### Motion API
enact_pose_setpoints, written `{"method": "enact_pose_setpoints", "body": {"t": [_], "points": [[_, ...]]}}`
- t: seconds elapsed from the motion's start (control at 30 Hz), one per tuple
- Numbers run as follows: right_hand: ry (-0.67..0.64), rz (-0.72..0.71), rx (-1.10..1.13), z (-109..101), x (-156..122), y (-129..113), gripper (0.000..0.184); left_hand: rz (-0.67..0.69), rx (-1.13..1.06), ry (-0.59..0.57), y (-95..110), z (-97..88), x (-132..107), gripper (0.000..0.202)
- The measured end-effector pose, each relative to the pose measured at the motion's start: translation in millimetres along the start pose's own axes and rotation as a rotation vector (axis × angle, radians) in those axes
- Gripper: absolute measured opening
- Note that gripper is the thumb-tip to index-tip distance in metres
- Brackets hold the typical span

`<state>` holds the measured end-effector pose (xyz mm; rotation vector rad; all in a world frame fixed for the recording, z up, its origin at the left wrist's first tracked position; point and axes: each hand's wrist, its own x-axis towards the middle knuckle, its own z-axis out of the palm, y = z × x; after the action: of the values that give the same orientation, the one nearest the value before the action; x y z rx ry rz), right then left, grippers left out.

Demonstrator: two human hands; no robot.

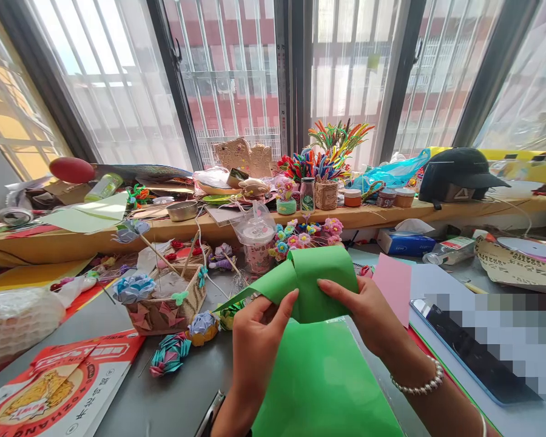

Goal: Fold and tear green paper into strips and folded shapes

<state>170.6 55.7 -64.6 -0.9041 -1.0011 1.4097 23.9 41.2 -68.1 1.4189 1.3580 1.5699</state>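
Both hands hold a sheet of green paper [323, 267] up in the air, where it curls and folds over. My left hand [261, 328] pinches its left part between thumb and fingers, and a narrow end of the paper points off to the left. On the right side, my right hand [361, 306] grips the paper with the thumb on its front; the other fingers are hidden behind it. Below the hands, a larger green sheet [318, 382] lies flat on the table.
A decorated box [164, 312] with paper flowers stands to the left, near a printed food bag [64, 388]. At right lie a pink sheet [392, 285] and a phone [473, 358]. A lidded cup [258, 243] stands behind, below a cluttered windowsill [373, 215].
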Motion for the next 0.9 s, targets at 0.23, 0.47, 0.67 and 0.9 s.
{"method": "enact_pose_setpoints", "body": {"t": [0.23,0.47,0.67,0.9], "points": [[-0.004,0.052,0.017,0,-1,-3,0.026,0.056,-0.023,0.001,-1,1.0,-1,0.015],[0.008,0.100,0.172,7,-4,1,0.024,0.181,0.113,0.137,-7,3.3,-4,0.014],[-0.037,0.096,0.068,2,-3,-2,0.028,0.124,0.061,0.119,-2,2.5,-3,0.015],[-0.066,-0.010,-0.096,-5,-1,-4,0.030,-0.015,-0.042,0.035,-1,1.2,-4,0.019]]}}
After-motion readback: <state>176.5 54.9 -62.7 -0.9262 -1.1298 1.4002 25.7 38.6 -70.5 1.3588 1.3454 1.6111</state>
